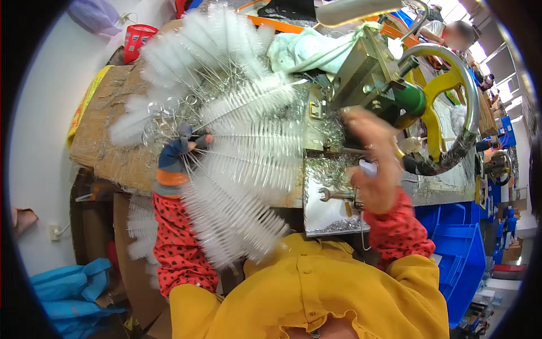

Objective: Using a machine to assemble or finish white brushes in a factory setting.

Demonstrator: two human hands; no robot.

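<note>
My left hand (183,148), in a dark glove with an orange band, is closed around the wire stems of several white bristle brushes (254,141). Their bristle ends fan out to the right and down towards my chest. Blurred by motion, my bare right hand (377,161) hovers by the metal machine (367,76), its thumb apart from its curved fingers and nothing visible between them. More white brushes (197,45) with looped wire ends lie piled on the cardboard-covered bench (107,130) beyond my left hand.
A yellow handwheel (437,113) with a metal rim stands right of the machine. Below my right hand, a metal tray (319,217) carries a wrench (336,195) and wire scraps. Blue crates (460,260) stand at right; a pale cloth (310,48) lies behind. A person (437,31) is at far right.
</note>
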